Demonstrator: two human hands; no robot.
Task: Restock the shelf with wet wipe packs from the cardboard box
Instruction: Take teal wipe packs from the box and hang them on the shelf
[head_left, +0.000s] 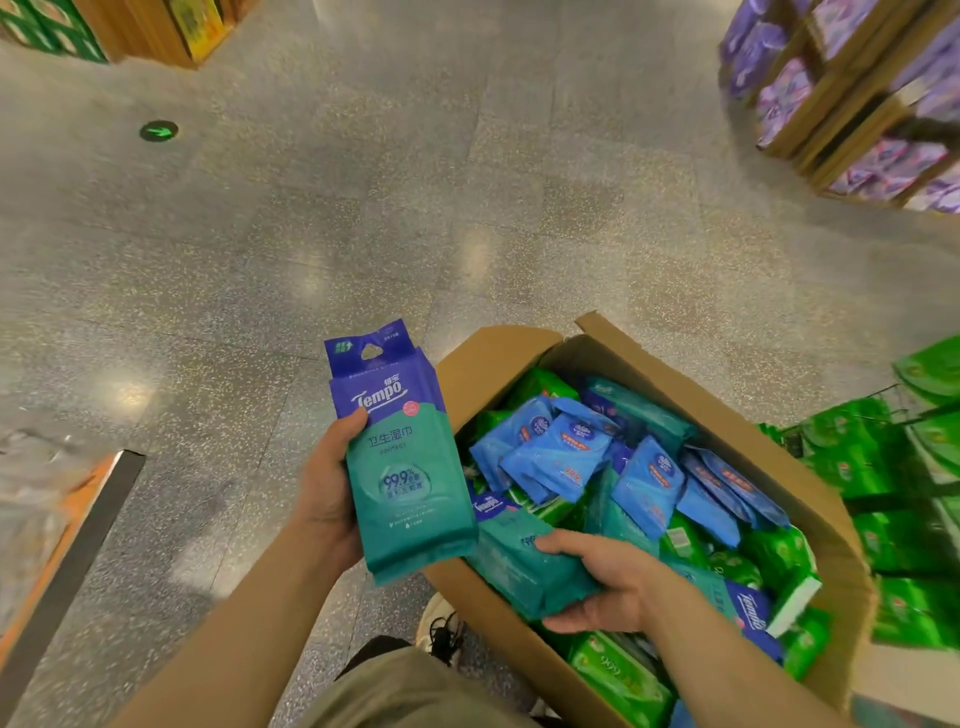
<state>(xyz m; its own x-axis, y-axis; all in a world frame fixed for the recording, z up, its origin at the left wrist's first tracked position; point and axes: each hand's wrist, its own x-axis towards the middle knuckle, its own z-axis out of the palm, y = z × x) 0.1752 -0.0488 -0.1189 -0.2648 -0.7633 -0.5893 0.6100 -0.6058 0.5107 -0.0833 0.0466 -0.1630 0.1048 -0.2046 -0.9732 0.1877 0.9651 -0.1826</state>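
At the far left we see an orange-edged platform (78, 499) with a dark strip along its side, and a green arrow sticker (159, 131) on the speckled floor (363, 208) further back. Moving right, our left hand (327, 493) holds a teal and blue pack (408, 467) upright above the floor, just left of the box, thumb curled over its front edge and fingers hidden behind it. The pack looks like several stacked together. Below it, a shoe (441, 623) stands on the floor by the box's near corner. Next comes our right hand (602, 582), reaching into the open cardboard box (727, 410) and gripping a second teal pack (524, 566) at the near left corner, thumb on top and fingers underneath. The box sits on the floor and is full of loose packs: light blue ones (576, 452) piled in the middle, green ones (618, 680) around the edges. To the right, green packs (909, 545) fill a shelf beside the box. At the upper right, blurred purple packages (883, 161) sit in wooden racks.
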